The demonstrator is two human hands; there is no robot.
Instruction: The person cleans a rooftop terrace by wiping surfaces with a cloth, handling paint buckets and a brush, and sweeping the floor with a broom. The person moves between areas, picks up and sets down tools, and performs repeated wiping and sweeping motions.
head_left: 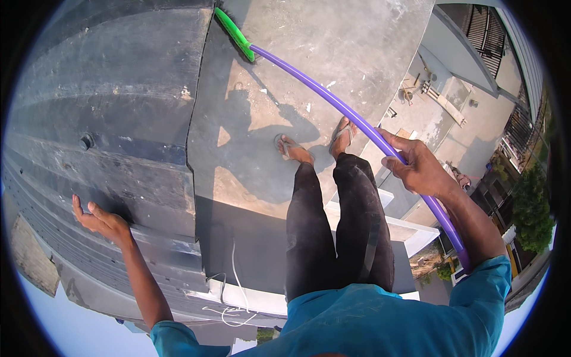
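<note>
My right hand (411, 162) is wrapped round the purple handle of a broom (324, 93). The handle runs from beside my right upper arm up to the far left, where the green broom head (235, 37) rests on the concrete slab, close against the edge of the dark roof sheets. My left hand (100, 221) is held out to the left over the ribbed dark roof sheets (131, 125), fingers stretched and holding nothing. Whether it touches the sheets I cannot tell.
I stand in flip-flops on a dusty concrete slab (351, 35) with small pale scraps on it. To the right the slab ends at a drop, with a lower yard (446, 119) below. A loose white cable (238, 273) lies near my left side. A bolt (87, 141) sticks up from the roof.
</note>
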